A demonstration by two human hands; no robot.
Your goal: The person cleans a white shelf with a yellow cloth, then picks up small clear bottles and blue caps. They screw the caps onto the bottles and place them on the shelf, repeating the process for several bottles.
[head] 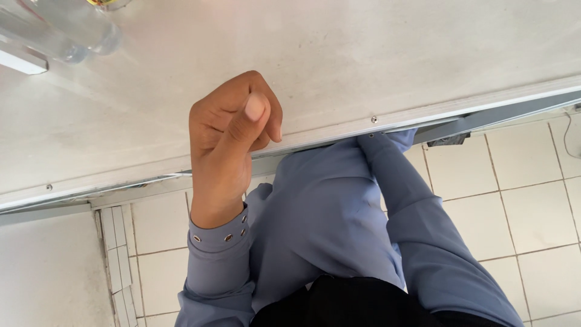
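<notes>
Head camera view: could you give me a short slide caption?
Left hand curled in a fist over a white table edge; right arm reaches beneath it, hand hidden.

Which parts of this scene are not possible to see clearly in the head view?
- Right hand: hidden under the white table; only the blue sleeve shows.
- Left hand: a closed fist at the table edge; whether it holds anything cannot be told, since the fingers cover the palm.
- Clear bottle: cut off by the top-left edge.
- Yellowish object: cut off by the top edge, unidentifiable.
</notes>
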